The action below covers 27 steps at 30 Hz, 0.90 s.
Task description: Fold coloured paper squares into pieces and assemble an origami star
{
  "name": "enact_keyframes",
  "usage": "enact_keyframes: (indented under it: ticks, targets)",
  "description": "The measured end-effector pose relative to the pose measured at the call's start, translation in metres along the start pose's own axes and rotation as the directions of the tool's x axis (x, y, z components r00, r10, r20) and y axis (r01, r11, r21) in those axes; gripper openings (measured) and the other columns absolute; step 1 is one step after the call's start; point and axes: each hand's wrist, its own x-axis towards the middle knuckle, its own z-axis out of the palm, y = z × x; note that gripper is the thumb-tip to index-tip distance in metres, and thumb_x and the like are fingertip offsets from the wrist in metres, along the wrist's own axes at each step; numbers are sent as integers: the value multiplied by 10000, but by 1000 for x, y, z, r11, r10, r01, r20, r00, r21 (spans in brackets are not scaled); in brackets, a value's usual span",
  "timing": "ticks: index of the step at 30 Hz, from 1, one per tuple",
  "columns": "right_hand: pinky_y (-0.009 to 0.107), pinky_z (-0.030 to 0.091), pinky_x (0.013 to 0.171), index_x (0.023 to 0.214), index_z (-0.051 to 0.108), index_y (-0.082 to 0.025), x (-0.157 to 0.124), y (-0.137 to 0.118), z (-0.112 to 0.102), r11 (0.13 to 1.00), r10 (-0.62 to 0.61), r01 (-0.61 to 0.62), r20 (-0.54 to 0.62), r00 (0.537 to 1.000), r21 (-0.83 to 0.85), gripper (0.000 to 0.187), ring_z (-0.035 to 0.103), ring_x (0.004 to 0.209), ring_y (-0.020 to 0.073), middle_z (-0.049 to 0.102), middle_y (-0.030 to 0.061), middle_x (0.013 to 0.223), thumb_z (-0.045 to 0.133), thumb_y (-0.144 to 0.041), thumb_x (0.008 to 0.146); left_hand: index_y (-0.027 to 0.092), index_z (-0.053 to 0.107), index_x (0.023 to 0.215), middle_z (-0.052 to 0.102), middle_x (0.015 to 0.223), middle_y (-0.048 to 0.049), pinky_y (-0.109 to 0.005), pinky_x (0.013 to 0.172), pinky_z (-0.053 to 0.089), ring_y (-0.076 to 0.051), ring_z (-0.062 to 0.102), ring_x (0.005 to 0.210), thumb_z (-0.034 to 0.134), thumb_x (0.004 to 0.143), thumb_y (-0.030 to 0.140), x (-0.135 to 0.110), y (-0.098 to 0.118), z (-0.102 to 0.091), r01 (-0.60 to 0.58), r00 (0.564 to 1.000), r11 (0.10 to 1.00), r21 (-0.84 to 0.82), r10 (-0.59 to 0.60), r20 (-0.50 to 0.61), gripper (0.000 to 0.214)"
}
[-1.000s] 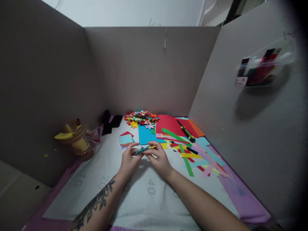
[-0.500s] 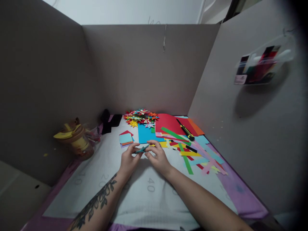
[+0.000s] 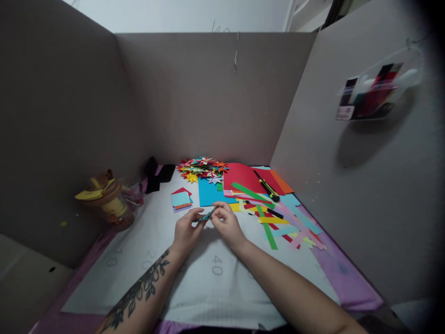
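Between my two hands is a small folded piece of blue-teal paper, held just above the white table cover. My left hand pinches its left side between thumb and fingers. On the other side, my right hand has its thumb and fingertips closed on the right end. Part of the paper is hidden by the fingers. Just beyond my left hand lies a small stack of coloured paper squares, light blue on top. A blue sheet lies behind my hands.
A heap of folded paper stars lies at the back. Red sheets carry a yellow-black utility knife. Loose paper strips cover the right side. A pot-shaped container stands left; a clear holder hangs on the right wall.
My right fingertips have drawn closer together on the folded paper, which tilts a little more. My left hand keeps its pinch. The whole view has shifted slightly.
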Motion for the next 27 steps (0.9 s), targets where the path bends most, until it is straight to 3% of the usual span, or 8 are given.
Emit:
enact_keyframes:
  ticks: [5, 13, 21, 27]
  targets:
    - [276, 473, 705, 676, 555, -192, 1, 2, 2, 997, 58, -58, -4, 998, 51, 32, 539, 1019, 201, 531, 77, 1100, 567, -186, 705, 210, 550, 1008, 715, 817, -16, -278, 719, 516, -160, 679, 750, 590, 749, 200, 0, -2, 0, 18, 1000, 1000, 6, -18, -3, 262]
    - [282, 483, 685, 686, 572, -189, 1, 1, 2, 997, 33, -31, -36, 999, 66, 16, 549, 1024, 216, 540, 90, 1126, 586, -190, 693, 207, 549, 1013, 709, 795, -7, -260, 693, 511, -155, 674, 729, 598, 731, 198, 1, -2, 1, 58, 998, 998, -37, -59, -12, 286]
    - [317, 472, 789, 753, 641, -205, -3, -2, 4, 998, -53, 53, -17, 998, -18, 79, 525, 1077, 217, 529, 84, 1151, 564, -193, 759, 201, 517, 1025, 684, 715, 11, -238, 635, 481, -149, 656, 675, 613, 728, 249, 4, 4, 1, 156, 987, 985, -69, -158, -17, 316]
    - [383, 386, 972, 745, 655, -212, -5, 0, 2, 966, -215, 211, -11, 977, -148, 54, 494, 1100, 222, 495, 79, 1191, 609, -189, 762, 191, 522, 1032, 664, 691, 24, -216, 611, 447, -126, 620, 621, 617, 704, 239, 4, 6, 0, 191, 981, 976, -108, -194, -11, 345]
